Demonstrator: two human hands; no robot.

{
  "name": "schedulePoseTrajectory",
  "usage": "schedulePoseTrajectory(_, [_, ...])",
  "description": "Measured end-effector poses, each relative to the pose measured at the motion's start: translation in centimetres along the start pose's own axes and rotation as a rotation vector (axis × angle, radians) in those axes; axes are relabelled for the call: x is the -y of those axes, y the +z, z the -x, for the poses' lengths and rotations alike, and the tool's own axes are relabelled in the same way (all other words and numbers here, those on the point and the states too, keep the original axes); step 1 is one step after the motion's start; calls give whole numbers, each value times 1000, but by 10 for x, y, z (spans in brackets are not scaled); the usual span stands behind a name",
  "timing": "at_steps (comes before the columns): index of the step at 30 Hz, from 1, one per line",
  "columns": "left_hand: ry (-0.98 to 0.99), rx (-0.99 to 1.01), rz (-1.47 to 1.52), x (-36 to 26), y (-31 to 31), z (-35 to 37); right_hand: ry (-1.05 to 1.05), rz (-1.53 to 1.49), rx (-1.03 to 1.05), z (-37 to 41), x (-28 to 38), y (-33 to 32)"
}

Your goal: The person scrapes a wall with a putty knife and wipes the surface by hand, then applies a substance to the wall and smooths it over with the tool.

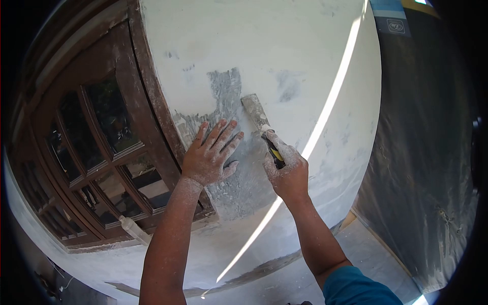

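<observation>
My left hand (209,158), dusted with white powder, lies with its fingers spread on the grey rough patch (239,190) of the wall, close to the window frame. To its right, my right hand (287,165) is wrapped round the black and yellow handle of a putty knife (255,112). The knife's flat blade, smeared with pale filler, points up and left, its tip beside the upper part of the grey patch. White dust covers the fingers of both hands.
A brown wooden window (152,127) with glass panes is at the left. Another scraper-like tool (133,229) rests at its sill. Dark plastic sheeting (417,137) hangs at the right. A bright strip of light crosses the whitish wall (325,30).
</observation>
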State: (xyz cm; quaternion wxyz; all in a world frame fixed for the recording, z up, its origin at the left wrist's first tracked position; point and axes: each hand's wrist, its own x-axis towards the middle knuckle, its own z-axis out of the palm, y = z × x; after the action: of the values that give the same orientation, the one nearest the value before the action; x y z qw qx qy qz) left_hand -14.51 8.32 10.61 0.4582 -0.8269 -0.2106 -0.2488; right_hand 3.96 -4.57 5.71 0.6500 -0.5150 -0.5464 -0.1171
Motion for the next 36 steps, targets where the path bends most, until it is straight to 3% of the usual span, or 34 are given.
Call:
schedulePoseTrajectory(15, [12, 52, -7, 1, -5, 0, 25, -67, -28, -21, 20, 2])
schedulePoseTrajectory(21, [16, -12, 19, 3, 2, 0, -87, -10, -61, -14, 8, 5])
schedulePoseTrajectory(23, [13, 12, 33, 2, 0, 1, -63, -48, -85, -22, 15, 5])
schedulePoseTrajectory(24, [18, 16, 36, 1, 0, 1, 52, -27, -19, -31, 31, -2])
schedulePoseTrajectory(36, [13, -3, 33, 1, 1, 4, 34, -19, -9, -30, 36, -9])
